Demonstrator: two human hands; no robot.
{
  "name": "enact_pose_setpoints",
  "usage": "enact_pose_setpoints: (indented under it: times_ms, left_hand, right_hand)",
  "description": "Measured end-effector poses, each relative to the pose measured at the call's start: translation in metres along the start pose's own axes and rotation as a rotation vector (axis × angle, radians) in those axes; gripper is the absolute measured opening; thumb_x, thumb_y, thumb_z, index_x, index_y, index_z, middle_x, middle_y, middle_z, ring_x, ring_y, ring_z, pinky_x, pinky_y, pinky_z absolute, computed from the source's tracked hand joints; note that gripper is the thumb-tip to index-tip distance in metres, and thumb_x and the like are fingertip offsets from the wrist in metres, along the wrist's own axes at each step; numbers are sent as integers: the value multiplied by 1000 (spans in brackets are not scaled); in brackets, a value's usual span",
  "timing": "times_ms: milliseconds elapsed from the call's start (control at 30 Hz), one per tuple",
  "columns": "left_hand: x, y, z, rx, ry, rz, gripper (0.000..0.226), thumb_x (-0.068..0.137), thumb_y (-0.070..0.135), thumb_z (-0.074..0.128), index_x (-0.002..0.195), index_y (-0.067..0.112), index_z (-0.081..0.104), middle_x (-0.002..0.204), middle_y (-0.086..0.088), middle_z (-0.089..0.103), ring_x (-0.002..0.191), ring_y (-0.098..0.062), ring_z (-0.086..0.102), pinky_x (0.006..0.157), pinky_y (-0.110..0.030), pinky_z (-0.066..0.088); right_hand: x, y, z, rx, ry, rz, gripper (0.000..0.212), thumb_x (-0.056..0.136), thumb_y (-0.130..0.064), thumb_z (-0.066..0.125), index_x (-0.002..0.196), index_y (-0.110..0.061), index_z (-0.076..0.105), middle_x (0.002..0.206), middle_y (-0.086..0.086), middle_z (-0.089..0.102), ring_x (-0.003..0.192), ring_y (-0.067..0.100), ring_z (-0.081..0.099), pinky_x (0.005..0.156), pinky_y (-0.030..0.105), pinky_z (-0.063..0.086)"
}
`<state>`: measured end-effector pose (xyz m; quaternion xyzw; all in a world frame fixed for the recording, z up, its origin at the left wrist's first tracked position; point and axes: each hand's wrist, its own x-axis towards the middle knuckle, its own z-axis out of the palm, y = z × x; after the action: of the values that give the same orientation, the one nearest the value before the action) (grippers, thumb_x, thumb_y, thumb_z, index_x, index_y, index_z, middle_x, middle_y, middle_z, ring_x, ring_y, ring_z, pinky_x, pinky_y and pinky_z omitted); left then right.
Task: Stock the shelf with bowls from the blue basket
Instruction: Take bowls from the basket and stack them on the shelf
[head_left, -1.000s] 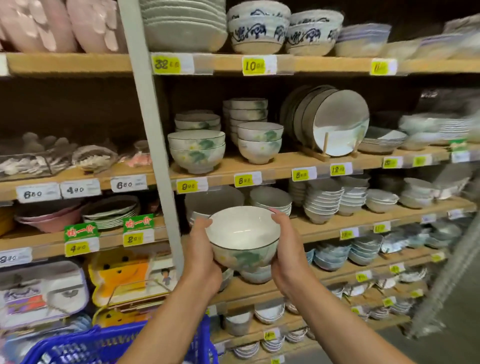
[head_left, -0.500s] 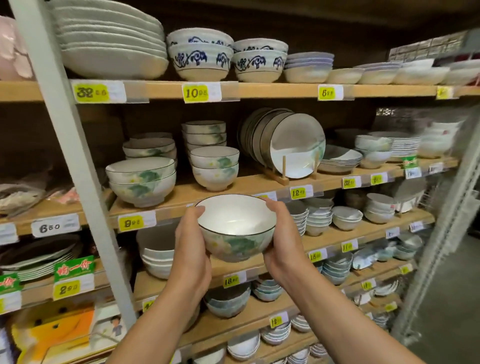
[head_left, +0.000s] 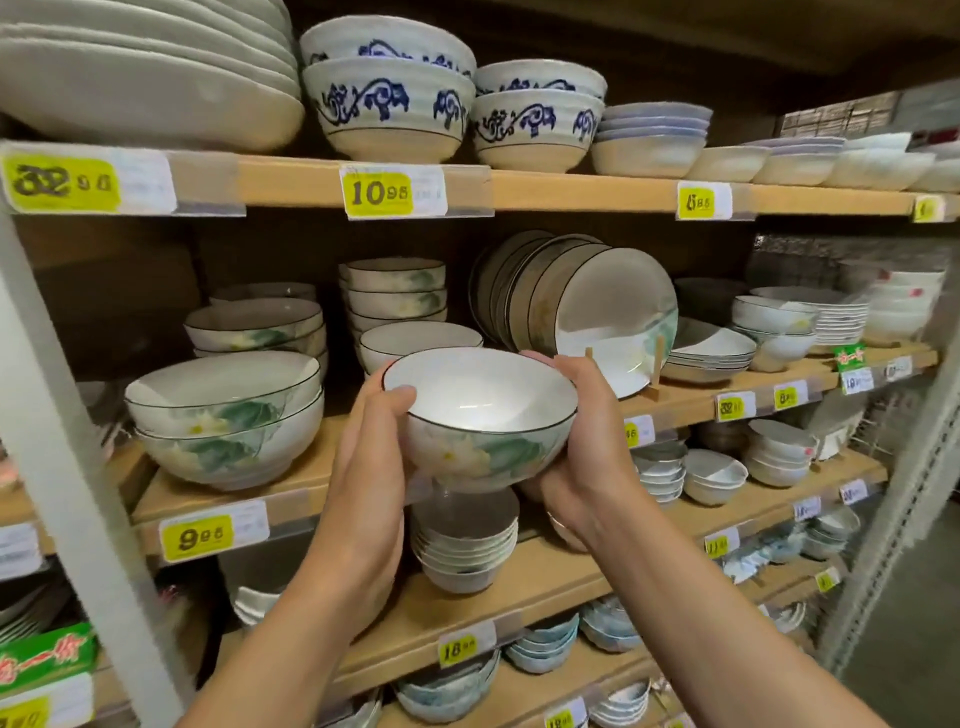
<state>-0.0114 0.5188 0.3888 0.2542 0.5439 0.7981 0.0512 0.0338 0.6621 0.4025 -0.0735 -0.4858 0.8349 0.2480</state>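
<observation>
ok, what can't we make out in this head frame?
- Blue basket: not in the head view at all.
- Held bowl: underside partly covered by the left hand and right hand.
- Bowl stack behind it: front hidden by the held bowl, so contact is unclear.
- Price label: left part covered by the right hand.
- Far-right labels: blurred, unreadable.

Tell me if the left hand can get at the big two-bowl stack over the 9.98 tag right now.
Probably not yet: the left hand grips the floral bowl together with the right hand. The stack itself sits at the edge of the shelf, nothing before it.
</observation>
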Motion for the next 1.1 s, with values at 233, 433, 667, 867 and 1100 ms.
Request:
enact_pose_setpoints:
  times_ms: [233, 433, 667, 867, 1100]
  left_hand:
    - [45, 13, -7, 80, 1, 69, 90, 59, 63, 53, 145, 42, 35, 143, 15, 48, 131, -8, 47, 110, -39, 39]
    - [100, 24, 8, 320, 191, 200, 72, 66, 69, 37, 125, 29, 42, 113, 9, 56, 110, -12, 53, 102, -43, 43]
    - [148, 3, 10, 449, 444, 230, 48, 90, 51, 29, 115, 19, 56, 98, 10, 58, 102, -18, 48, 85, -31, 35]
    - [160, -13, 6, 579, 540, 262, 36, 102, 32, 26, 100, 13, 56, 87, 6, 56, 92, -20, 45, 77, -26, 26]
    - [163, -34, -6, 582, 595, 197, 48, 89, 44, 23, 87, 17, 63, 90, -2, 66, 90, -22, 58, 81, -36, 43]
  right_hand:
    - [47, -21, 18, 67, -55, -32, 34, 90, -35, 42, 97, -15, 68, 91, 7, 71, 85, 25, 65, 65, 28, 54]
    - [103, -26, 44, 79, -116, -66, 34, 92, -38, 42, 91, -14, 67, 86, 9, 72, 83, 25, 68, 74, 33, 52]
    - [161, -11, 51, -45, -87, -47, 37, 93, -41, 41, 102, -17, 68, 89, 5, 75, 90, 22, 70, 79, 33, 55]
    - [184, -8, 48, -174, -40, -32, 43, 90, -48, 41, 108, -18, 67, 93, 5, 74, 92, 23, 68, 82, 35, 54]
    - [193, 21, 39, -284, -76, 97, 54, 85, -55, 37, 104, -16, 71, 89, 4, 76, 85, 23, 72, 85, 37, 56]
